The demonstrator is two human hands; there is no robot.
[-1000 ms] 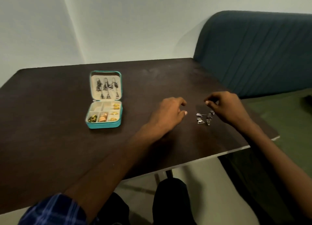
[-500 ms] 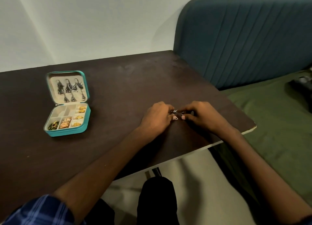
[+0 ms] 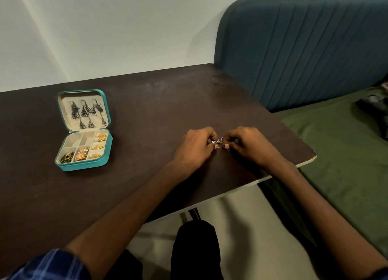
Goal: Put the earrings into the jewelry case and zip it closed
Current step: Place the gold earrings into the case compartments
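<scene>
Pinching silver earrings point(image 3: 218, 141) between them at frame centre, left hand point(image 3: 194, 148) and right hand point(image 3: 248, 146) curl their fingers point(image 3: 227, 146); jewelry case point(image 3: 84, 130) lies open, left.

We note a dark brown table point(image 3: 147, 103) filling the frame's centre and left, its right corner chipped pale. Upper right: a teal ribbed padded backrest point(image 3: 304, 48). Right side: green fabric seat point(image 3: 340, 149), a dark object point(image 3: 375, 109) at far right edge, unidentifiable. Pale wall point(image 3: 115, 27) behind.

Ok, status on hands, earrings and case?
Left hand and right hand both pinch silver earrings over table. Teal jewelry case open, unzipped, off left. Path clear.
</scene>
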